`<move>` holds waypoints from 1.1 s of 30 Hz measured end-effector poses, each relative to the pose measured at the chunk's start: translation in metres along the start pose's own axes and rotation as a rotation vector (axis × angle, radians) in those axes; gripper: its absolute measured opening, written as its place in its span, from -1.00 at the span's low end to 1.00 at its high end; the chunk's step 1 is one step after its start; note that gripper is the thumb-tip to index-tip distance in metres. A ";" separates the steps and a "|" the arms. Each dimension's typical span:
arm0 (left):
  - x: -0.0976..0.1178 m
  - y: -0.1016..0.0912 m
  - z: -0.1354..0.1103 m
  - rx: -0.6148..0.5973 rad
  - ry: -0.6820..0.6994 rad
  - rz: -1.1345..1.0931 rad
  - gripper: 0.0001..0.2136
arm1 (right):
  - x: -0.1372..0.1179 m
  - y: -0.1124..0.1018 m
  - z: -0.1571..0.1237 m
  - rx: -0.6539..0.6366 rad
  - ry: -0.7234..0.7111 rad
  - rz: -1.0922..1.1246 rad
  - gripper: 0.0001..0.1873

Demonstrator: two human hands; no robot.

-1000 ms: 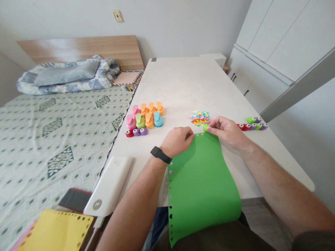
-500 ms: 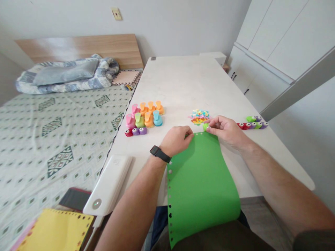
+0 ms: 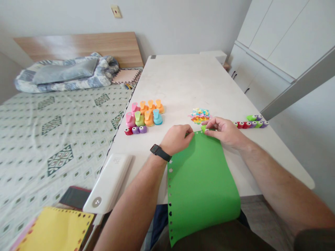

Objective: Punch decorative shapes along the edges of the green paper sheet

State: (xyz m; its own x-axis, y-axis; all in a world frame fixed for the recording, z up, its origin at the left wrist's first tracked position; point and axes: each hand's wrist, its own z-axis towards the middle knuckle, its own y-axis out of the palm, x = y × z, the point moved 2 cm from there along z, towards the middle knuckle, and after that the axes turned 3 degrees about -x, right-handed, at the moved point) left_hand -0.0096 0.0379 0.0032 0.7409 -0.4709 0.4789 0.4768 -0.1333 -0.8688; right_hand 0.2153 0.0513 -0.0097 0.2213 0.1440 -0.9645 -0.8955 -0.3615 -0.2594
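Note:
A green sheet of paper (image 3: 202, 181) lies over the table's near edge and droops toward my lap, with small shaped holes along its left side and part of its top edge. My left hand (image 3: 178, 139) is closed, pinching the sheet's top left part. In my right hand (image 3: 225, 131), between thumb and fingers, is a small green craft punch (image 3: 203, 128) at the sheet's top edge. Just beyond it lies a pile of colourful paper cut-outs (image 3: 200, 115).
Larger lever punches (image 3: 148, 118) and small punches (image 3: 135, 130) stand in rows at left. More small punches (image 3: 252, 124) line the right. A white power bank (image 3: 108, 184), a phone (image 3: 74, 198) and punched yellow paper (image 3: 56, 228) lie at lower left, beside the bed (image 3: 31, 139).
My right hand and the green punch have shifted slightly left along the sheet's top edge. My left hand stays at nearly the same spot.

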 end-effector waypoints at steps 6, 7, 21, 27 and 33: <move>0.000 0.000 0.000 0.008 0.010 -0.004 -0.83 | 0.003 0.001 -0.001 0.006 0.073 0.036 -0.63; 0.000 0.000 0.000 0.007 0.010 -0.006 -0.83 | 0.003 0.001 -0.001 0.002 0.091 0.025 -0.62; 0.003 0.001 0.000 -0.002 0.038 -0.007 -0.83 | 0.001 -0.001 -0.002 -0.032 0.202 0.058 -0.55; 0.007 -0.001 -0.001 -0.012 0.050 -0.015 -0.85 | 0.000 -0.004 -0.002 -0.049 0.220 -0.002 -0.57; 0.008 -0.001 -0.001 -0.009 0.048 -0.011 -0.85 | 0.002 -0.004 -0.002 -0.107 0.216 0.043 -0.51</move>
State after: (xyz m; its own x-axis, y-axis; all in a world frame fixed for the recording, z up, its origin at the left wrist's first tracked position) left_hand -0.0044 0.0333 0.0083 0.7123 -0.5104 0.4818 0.4803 -0.1460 -0.8648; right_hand 0.2199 0.0507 -0.0106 0.2713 -0.0694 -0.9600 -0.8625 -0.4601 -0.2105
